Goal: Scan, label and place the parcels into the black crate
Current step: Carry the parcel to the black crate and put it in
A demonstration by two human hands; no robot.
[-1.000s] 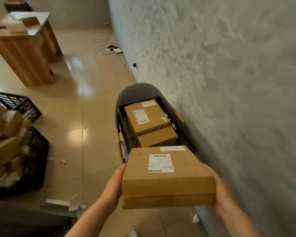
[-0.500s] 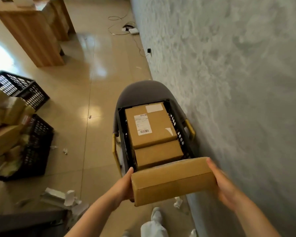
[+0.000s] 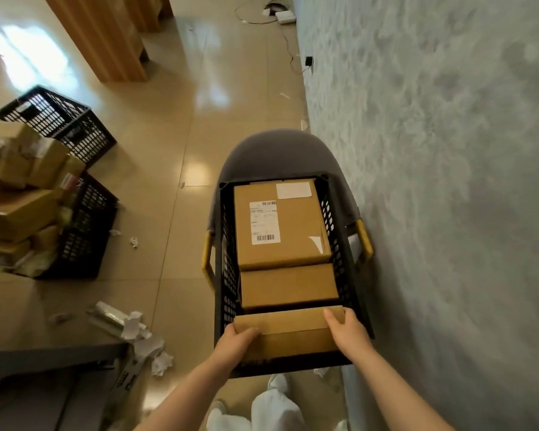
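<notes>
My left hand (image 3: 235, 339) and right hand (image 3: 349, 332) curl their fingers over the two ends of the cardboard parcel (image 3: 288, 332), its long axis running across between them, standing on edge at the near end of the black crate (image 3: 223, 269). Beyond it lie a plain box (image 3: 288, 286) and a labelled box (image 3: 280, 223); its shipping label (image 3: 263, 222) shows barcodes, though the print seems too small to read.
</notes>
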